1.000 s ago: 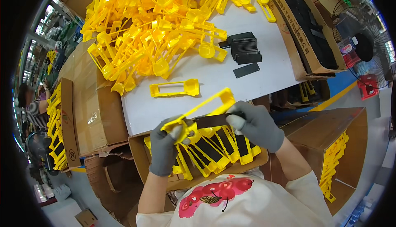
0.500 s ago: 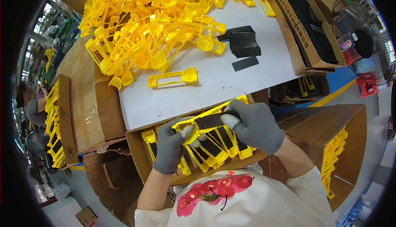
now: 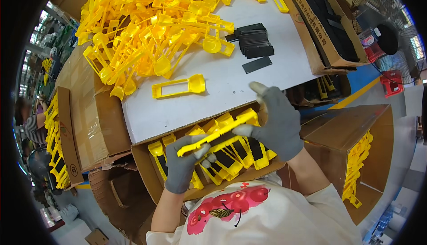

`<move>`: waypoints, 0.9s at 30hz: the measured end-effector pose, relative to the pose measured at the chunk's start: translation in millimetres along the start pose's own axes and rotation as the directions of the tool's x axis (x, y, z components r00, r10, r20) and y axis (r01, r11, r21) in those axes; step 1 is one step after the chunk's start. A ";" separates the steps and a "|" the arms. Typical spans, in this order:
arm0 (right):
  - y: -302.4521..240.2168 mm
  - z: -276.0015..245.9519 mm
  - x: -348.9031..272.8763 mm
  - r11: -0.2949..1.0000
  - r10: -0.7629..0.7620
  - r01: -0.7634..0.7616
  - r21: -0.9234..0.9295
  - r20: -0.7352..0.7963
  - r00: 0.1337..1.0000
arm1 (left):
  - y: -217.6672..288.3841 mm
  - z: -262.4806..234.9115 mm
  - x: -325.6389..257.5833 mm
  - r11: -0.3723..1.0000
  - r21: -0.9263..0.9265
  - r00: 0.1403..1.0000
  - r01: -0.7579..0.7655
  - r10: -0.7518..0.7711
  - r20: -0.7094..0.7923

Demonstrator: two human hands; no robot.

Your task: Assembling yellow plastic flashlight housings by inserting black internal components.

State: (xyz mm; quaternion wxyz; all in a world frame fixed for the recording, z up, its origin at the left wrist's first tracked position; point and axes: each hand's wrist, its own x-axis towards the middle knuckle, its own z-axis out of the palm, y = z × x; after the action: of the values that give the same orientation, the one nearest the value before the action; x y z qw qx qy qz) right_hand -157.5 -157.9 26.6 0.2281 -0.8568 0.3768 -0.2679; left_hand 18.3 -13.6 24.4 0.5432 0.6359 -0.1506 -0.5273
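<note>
holding a yellow plastic frame (image 3: 218,133) between left hand (image 3: 184,165) and right hand (image 3: 278,122).

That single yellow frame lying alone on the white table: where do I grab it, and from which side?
Grip the lone yellow frame across one long side rail, coming straight down from above. It lies flat, apart from the pile, and its open middle leaves room for a fingertip inside the rail.

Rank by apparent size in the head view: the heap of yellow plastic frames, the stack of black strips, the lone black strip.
1. Heap of yellow plastic frames
2. Stack of black strips
3. Lone black strip
</note>
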 end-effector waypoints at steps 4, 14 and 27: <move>23.4 11.9 -33.8 0.894 0.068 -0.302 0.332 0.565 0.822 | -8.4 -9.4 -4.6 0.993 0.093 0.989 0.066 -0.077 0.125; 10.8 32.5 -101.1 0.911 0.214 -0.351 0.218 0.476 0.853 | -20.9 -10.7 -18.5 0.965 0.187 0.977 0.181 -0.198 0.075; 49.2 -3.4 -8.4 0.991 0.084 -0.118 0.069 0.366 0.927 | 20.4 -24.7 42.7 0.080 0.935 0.875 -0.345 0.387 0.290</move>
State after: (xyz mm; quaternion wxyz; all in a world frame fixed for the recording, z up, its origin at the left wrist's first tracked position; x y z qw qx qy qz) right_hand -190.2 -182.1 -2.4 0.3455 -0.8598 0.3596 -0.1102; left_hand 63.7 -40.5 16.4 0.1319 0.7810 -0.5927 -0.1463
